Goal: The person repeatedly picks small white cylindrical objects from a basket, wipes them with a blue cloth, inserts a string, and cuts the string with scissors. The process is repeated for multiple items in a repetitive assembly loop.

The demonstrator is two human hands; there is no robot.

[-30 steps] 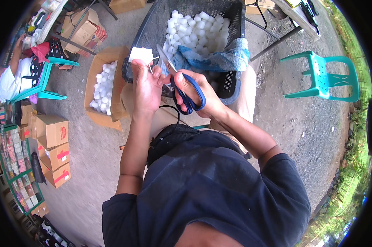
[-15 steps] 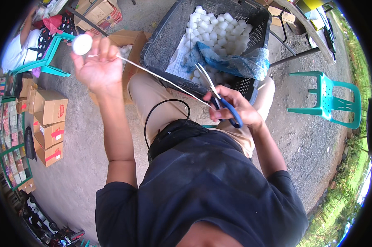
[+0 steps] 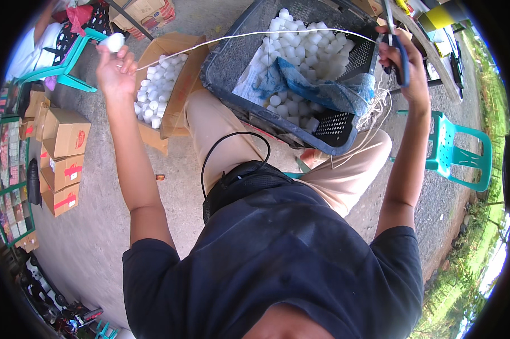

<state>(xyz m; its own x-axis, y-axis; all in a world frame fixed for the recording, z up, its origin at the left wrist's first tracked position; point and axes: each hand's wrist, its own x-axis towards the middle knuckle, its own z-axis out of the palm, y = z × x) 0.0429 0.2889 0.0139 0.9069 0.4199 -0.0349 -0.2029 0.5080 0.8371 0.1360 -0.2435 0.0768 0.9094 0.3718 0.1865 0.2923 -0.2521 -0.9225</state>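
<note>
Left hand [image 3: 118, 76] pinches one white cylinder [image 3: 115, 42], off left edge of one crate [image 3: 294, 130]. Right hand [image 3: 415, 73] grips one scissors [image 3: 403, 61], past right edge. One string [image 3: 227, 37] between hands. One cloth [image 3: 323, 90] over right edge.

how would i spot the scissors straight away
Find the big black crate, then look just beyond its right side to the person's right hand. The scissors are in that hand: dark blue handles and metal blades set them apart from the tangled white cords below.
</note>
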